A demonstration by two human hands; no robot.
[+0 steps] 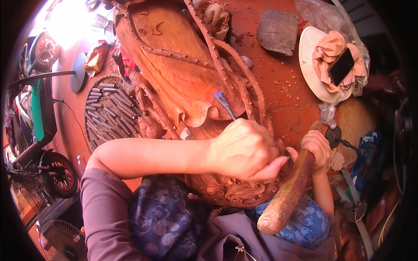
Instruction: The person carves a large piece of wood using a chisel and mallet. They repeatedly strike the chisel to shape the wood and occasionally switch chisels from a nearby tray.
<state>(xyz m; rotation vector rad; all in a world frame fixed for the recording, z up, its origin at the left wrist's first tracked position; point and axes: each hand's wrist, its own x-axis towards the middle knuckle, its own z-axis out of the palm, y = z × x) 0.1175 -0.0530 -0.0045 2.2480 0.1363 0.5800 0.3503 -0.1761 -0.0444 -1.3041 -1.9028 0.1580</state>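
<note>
My left hand (246, 150) is closed in a fist around a chisel (224, 104). The slim shank and flared bluish blade stick out past the knuckles toward the far side; the handle is hidden in the fist. On the right, my right hand (316, 148) grips a wooden mallet (285, 198) by its narrow end, the thick rounded end slanting down toward my lap. Beneath and beyond both hands lies a large reddish-brown wood carving (174, 74), with drapery-like folds, knobbly branches and, near my lap, swirling curls (239, 191). Whether the blade touches the wood, I cannot tell.
A round basket (88, 117) full of chisels stands left of the carving. Wood chips dot the red tiled floor (278, 82). To the right, a pale hat (309, 56) holds pink cloth and a dark phone (341, 66). A fan (63, 239) and a motorbike wheel (61, 174) stand at left.
</note>
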